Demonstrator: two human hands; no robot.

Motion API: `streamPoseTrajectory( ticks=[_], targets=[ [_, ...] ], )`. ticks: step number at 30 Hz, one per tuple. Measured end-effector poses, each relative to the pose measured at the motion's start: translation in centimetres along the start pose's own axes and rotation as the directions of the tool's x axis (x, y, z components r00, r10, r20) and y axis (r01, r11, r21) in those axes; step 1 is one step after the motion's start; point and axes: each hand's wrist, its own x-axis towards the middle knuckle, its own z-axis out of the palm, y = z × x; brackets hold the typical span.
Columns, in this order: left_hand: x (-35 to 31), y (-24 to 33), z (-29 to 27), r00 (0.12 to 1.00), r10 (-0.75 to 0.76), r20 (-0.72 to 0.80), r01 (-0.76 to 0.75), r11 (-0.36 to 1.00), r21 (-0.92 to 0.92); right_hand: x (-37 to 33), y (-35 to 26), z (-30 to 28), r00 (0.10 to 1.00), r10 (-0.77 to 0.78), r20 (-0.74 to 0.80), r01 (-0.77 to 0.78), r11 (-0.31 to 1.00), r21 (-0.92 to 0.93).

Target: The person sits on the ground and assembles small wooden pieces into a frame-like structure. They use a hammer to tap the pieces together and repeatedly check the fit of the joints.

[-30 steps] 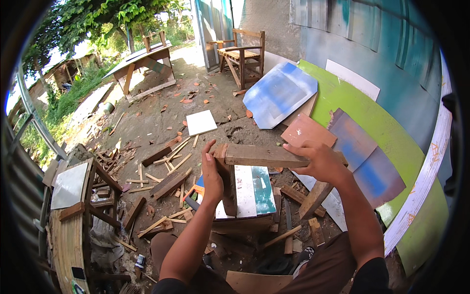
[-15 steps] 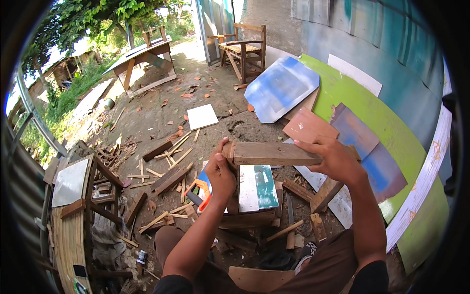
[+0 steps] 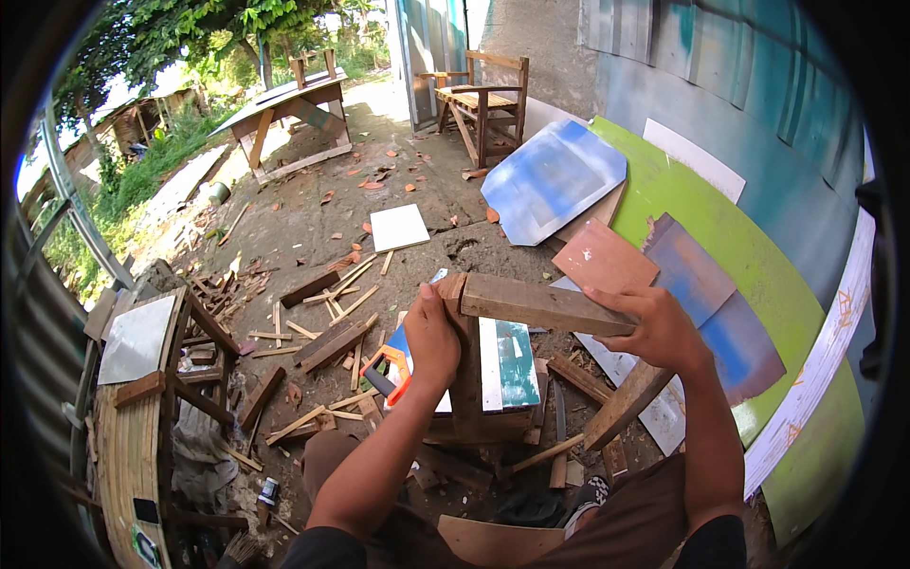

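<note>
A wooden frame (image 3: pixel 540 302) of joined timber pieces is held up in front of me, its top bar sloping slightly down to the right. My left hand (image 3: pixel 431 341) is closed round its left corner, where one leg (image 3: pixel 465 375) drops down. The bar's right end is gripped by my right hand (image 3: pixel 659 327), fingers over the top; a second wooden piece (image 3: pixel 626 408) slants down below that hand. Under the frame stands a low wooden block (image 3: pixel 512 365) with a white and teal top. Beside my left forearm lies a handsaw with an orange and black handle (image 3: pixel 387 375).
Wood offcuts (image 3: pixel 332 341) litter the ground at left, near a slatted bench (image 3: pixel 128 436). A white square board (image 3: pixel 399 228) lies ahead. Painted panels (image 3: pixel 555 180) and a green sheet (image 3: pixel 749 275) lean at right. A wooden chair (image 3: pixel 483 104) and a table (image 3: pixel 284 123) stand farther off.
The frame has tilted, its right end dipping and its left leg showing more. Both hands keep their hold. The whole view has shifted slightly.
</note>
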Motion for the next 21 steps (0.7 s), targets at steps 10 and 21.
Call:
streamPoseTrajectory(
  ticks=[10, 21],
  targets=[
    [-0.2, 0.8, 1.2, 1.000, 0.022, -0.019, -0.024, 0.991, -0.129, 0.0, 1.8, 0.3, 0.997, 0.015, 0.080, -0.032, 0.977, 0.212],
    [2.5, 2.7, -4.4, 0.991, 0.073, -0.108, -0.074, 0.997, -0.002, -3.2, 4.2, -1.8, 0.902, 0.091, -0.421, -0.107, 0.994, -0.014]
  ],
)
